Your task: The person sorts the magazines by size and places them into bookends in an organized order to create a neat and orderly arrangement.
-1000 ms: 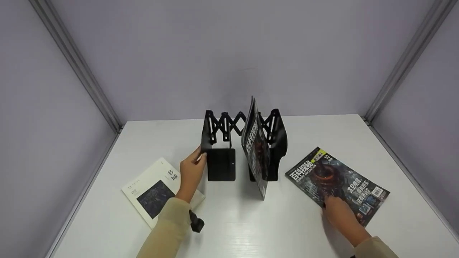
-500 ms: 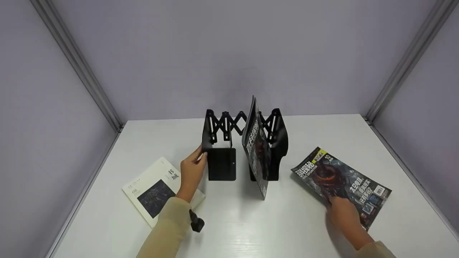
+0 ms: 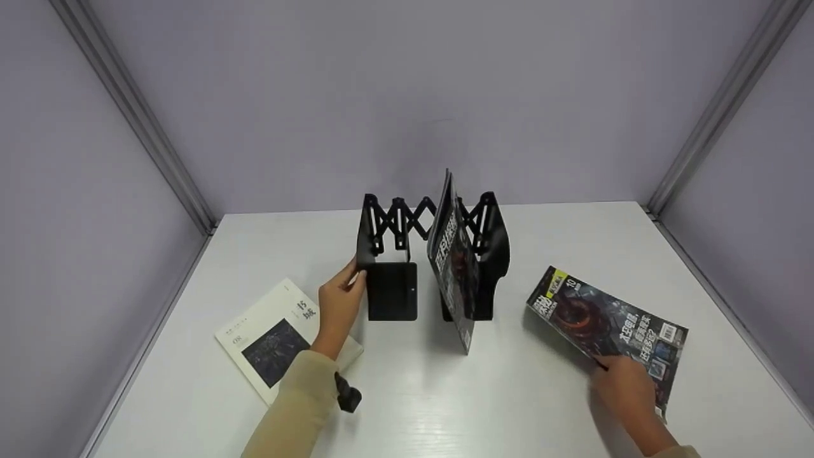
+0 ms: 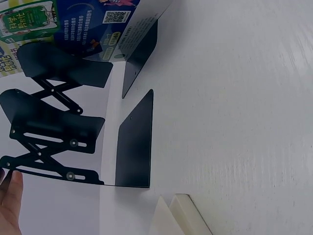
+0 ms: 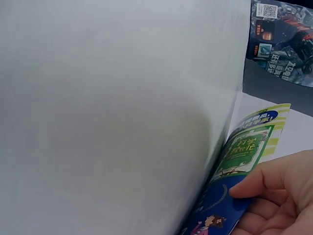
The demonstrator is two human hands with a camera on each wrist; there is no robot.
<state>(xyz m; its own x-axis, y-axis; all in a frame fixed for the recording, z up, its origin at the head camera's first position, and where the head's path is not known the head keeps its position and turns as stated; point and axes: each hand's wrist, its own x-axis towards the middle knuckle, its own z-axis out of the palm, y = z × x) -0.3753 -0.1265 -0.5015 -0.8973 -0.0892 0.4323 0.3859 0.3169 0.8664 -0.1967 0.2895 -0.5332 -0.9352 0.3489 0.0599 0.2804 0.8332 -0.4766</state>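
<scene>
My left hand (image 3: 340,305) pinches the left end panel of a black expandable bookend (image 3: 393,292) with crisscross arms; the fingertips also show in the left wrist view. A magazine (image 3: 455,267) stands on edge inside the bookend, leaning, near its right panel. My right hand (image 3: 626,385) grips the near left edge of a second dark-covered magazine (image 3: 610,318), thumb against its blue back cover in the right wrist view. That magazine is tilted, its left side raised off the table. The fingers beneath are partly hidden.
A white book (image 3: 267,337) with a dark picture lies flat at the left, partly under my left arm. The white table (image 3: 432,407) is enclosed by pale walls (image 3: 407,95) at the back and both sides.
My right hand has moved slightly right and nearer, and the magazine in it has shifted and turned, its left edge now lifted. My left hand and the bookend stay put.
</scene>
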